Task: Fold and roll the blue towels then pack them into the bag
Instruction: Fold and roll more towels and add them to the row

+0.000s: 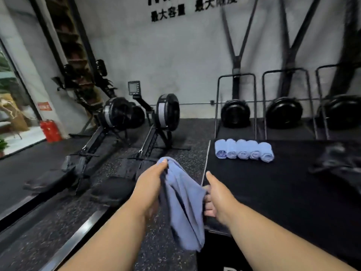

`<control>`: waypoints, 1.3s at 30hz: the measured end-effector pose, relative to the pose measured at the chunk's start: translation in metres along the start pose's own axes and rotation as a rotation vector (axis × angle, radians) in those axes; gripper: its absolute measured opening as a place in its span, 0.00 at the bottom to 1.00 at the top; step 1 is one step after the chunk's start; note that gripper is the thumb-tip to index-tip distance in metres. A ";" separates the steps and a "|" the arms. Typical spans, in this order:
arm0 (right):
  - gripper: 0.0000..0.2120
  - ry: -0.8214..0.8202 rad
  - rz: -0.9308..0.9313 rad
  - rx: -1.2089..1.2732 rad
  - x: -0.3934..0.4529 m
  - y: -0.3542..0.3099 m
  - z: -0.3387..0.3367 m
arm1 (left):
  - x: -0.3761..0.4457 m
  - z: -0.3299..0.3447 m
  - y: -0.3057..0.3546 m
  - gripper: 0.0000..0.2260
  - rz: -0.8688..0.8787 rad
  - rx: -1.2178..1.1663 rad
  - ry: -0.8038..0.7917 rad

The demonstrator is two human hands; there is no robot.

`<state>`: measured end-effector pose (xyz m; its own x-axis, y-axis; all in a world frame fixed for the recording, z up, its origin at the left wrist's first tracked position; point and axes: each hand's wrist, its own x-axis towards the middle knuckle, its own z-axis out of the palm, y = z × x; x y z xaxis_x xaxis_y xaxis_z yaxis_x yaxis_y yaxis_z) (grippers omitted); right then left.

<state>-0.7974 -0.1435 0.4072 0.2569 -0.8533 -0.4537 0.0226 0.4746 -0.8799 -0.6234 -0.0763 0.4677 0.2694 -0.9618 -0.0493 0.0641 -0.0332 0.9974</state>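
A loose blue towel (183, 204) hangs in the air in front of me, left of the black platform (273, 192). My left hand (152, 184) pinches its top corner. My right hand (216, 198) grips its right edge near the platform's left edge. Several rolled blue towels (244, 151) lie side by side at the platform's far left corner. A black bag (338, 165) lies crumpled on the platform at the right, blurred.
Two black rowing machines (121, 133) stand on the speckled floor to the left. Black machines with round housings and metal frames (236, 114) line the wall behind the platform. A red canister (49, 131) stands by the window at far left.
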 end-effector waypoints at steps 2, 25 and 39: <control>0.28 0.049 -0.047 0.019 -0.009 -0.008 -0.044 | 0.010 0.043 0.004 0.16 -0.055 -0.039 -0.056; 0.10 0.227 -0.292 0.296 -0.012 -0.068 -0.195 | 0.045 0.175 0.018 0.17 -0.050 0.119 0.013; 0.05 0.470 -0.428 0.166 0.025 -0.125 -0.210 | 0.156 0.162 -0.001 0.10 0.012 0.083 -0.040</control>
<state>-0.9969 -0.2697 0.4762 -0.2564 -0.9597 -0.1148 0.1877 0.0671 -0.9799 -0.7371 -0.2703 0.4672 0.2310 -0.9723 -0.0373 -0.0187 -0.0427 0.9989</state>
